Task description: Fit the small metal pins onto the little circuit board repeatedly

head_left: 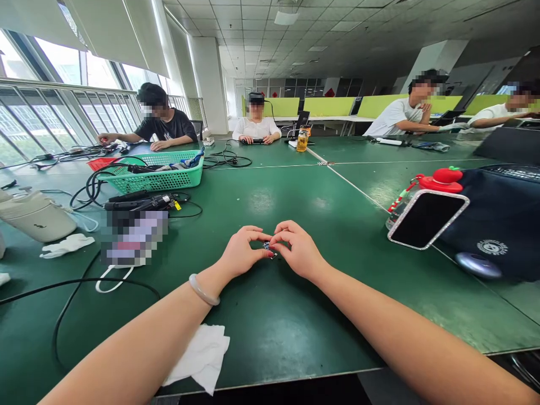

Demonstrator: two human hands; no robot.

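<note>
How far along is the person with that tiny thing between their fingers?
Nothing looks finished: no completed pieces lie on the green table. In hand: the left hand and right hand pinch one small dark part together. It is too small to tell how much work remains.

- The small dark object (267, 247) pinched between the hands is too small and covered to identify.
- A blurred patch (134, 237) hides something on the worktop (274, 332).

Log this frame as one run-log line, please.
left hand: pinching small object | right hand: pinching same object | place: green table | nearby: phone, green basket, tissue
</note>
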